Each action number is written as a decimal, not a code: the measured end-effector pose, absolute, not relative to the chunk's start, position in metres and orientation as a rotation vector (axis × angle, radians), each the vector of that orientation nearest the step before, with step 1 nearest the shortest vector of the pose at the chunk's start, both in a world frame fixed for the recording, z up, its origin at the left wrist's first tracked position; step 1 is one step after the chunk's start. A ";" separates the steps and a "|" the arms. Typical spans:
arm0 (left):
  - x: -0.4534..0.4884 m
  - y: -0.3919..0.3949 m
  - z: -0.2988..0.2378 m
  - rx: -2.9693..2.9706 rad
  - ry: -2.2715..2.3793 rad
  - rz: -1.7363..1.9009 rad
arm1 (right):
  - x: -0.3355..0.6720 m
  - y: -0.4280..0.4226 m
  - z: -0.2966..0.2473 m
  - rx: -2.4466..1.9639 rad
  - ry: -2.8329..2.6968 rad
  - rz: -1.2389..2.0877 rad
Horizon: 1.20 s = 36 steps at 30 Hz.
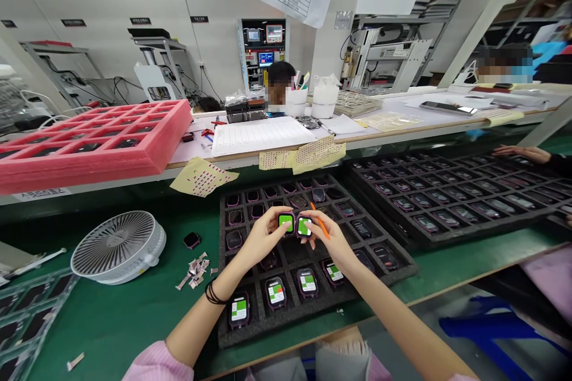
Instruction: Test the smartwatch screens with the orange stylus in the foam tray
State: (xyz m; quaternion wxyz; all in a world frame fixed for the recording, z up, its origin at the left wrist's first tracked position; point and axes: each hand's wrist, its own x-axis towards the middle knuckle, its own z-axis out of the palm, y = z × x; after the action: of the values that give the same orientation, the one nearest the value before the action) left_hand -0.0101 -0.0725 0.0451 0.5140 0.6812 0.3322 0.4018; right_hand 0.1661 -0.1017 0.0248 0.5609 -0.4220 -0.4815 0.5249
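two hands [263,238], two held smartwatches [286,222], two black trays [226,339]

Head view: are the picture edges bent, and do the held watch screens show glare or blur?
Head view: wide-angle distortion bends the pink foam tray at the left edge; light is even, with soft shadows; the smartwatch screens held by the left hand and right hand look sharp, without strong glare.

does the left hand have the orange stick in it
No, the orange stick is in the right hand, while the left hand holds a smartwatch with a green screen.
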 end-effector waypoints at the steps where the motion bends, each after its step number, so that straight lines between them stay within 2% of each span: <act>1: -0.010 -0.072 0.045 1.640 0.802 0.972 | 0.166 -0.102 0.025 -0.991 -1.131 1.238; 36: -0.011 -0.068 0.048 1.598 0.859 1.034 | 0.166 -0.100 0.020 -0.911 -1.173 1.268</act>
State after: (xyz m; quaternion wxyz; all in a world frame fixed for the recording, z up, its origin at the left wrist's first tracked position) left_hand -0.0115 -0.0680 0.0481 0.5027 0.6614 0.3557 0.4282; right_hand 0.1663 -0.1003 0.0197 0.5600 -0.3866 -0.4975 0.5380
